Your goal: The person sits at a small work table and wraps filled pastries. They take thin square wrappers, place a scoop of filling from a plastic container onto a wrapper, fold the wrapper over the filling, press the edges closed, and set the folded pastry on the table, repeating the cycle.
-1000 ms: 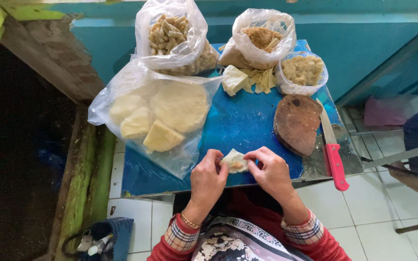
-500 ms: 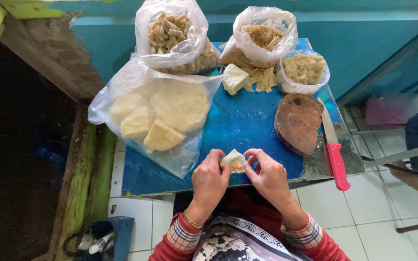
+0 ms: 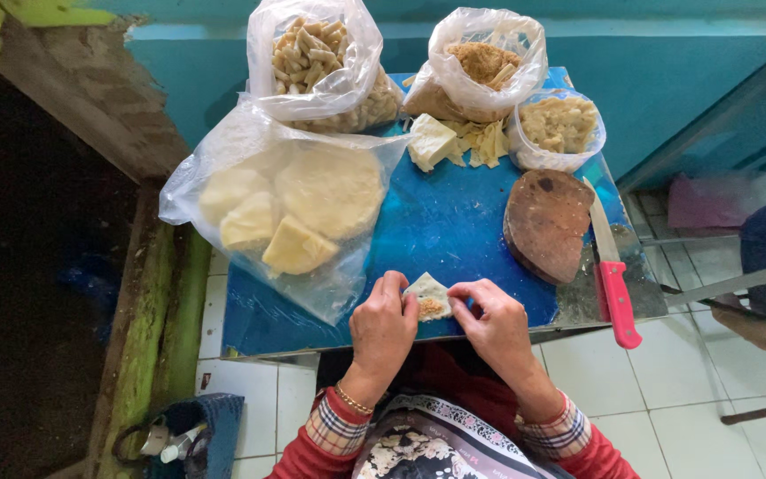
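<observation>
Small pale triangular wrapper [image 3: 427,294], brown filling showing at its centre, edges partly folded up, pinched between both hands, at six o'clock on the blue table [image 3: 454,222]

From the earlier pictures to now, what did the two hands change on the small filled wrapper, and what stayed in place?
Very little changed. Both hands keep pinching the small pale wrapper with brown filling at the near edge of the blue table; the left hand and right hand only shifted their fingers slightly. The clear plastic bag of pale yellow wrappers, round wooden board and red-handled knife stayed put.
</observation>
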Available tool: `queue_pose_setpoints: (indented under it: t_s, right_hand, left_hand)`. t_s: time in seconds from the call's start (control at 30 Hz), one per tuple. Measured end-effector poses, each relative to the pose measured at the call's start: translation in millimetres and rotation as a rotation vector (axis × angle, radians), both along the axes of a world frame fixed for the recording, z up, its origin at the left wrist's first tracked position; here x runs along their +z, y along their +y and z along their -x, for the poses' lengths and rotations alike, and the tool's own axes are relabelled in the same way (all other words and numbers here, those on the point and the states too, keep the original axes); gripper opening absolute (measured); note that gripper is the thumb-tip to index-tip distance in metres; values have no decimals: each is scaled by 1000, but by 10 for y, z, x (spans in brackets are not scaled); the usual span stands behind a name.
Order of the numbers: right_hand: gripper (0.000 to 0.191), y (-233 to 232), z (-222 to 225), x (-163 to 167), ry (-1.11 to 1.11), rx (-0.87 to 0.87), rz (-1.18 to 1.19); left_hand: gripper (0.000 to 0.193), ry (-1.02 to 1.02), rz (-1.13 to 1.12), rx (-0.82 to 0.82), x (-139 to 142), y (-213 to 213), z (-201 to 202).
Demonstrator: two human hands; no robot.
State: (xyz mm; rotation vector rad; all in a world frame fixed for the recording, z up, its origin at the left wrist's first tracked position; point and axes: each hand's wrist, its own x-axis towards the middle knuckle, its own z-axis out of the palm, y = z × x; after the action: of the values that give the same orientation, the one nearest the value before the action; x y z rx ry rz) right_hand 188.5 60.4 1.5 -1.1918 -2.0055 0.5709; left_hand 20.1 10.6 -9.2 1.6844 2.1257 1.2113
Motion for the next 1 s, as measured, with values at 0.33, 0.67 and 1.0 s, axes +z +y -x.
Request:
queue_pose_setpoints:
  t_s: [0.33, 0.67, 1.0]
  right_hand:
    - [27, -62, 90, 8, 6, 15, 16]
    - [27, -125, 32, 97, -106, 179, -179]
    - [15, 136, 50, -9, -140, 315, -211]
  left_hand:
    - [22, -183, -141, -156, 11, -115, 34]
    - [14, 30, -248, -439, 110, -186, 190]
    - [5, -38, -209, -403, -84, -8, 206]
